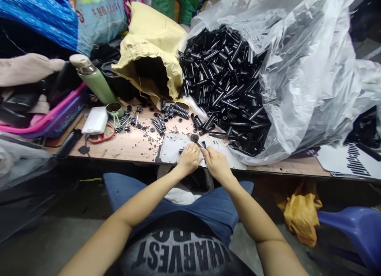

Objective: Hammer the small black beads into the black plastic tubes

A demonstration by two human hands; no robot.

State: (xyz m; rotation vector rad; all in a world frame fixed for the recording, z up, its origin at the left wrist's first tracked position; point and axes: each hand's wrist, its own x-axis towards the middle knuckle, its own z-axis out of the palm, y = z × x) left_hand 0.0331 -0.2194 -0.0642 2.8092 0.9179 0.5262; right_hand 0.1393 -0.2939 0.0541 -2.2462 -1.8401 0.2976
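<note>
My left hand [188,159] and my right hand [216,161] meet at the front edge of the wooden table [127,147], over a white sheet [172,149]. Both are pinched shut around a small black part [199,142] held between their fingertips; a round black piece sits at its top. A big clear plastic bag [303,69] heaped with black tubes [223,77] lies just beyond my right hand. Finished ribbed black pieces [171,111] lie in a row behind my left hand, with tiny black bits scattered around.
A yellow paper sack [151,41] gapes open at the back. A green bottle [95,81], a white power bank [95,121], a small tin [114,108] and a pink basket [50,117] stand at the left. A blue chair [354,228] and yellow bag [300,212] are under the right side.
</note>
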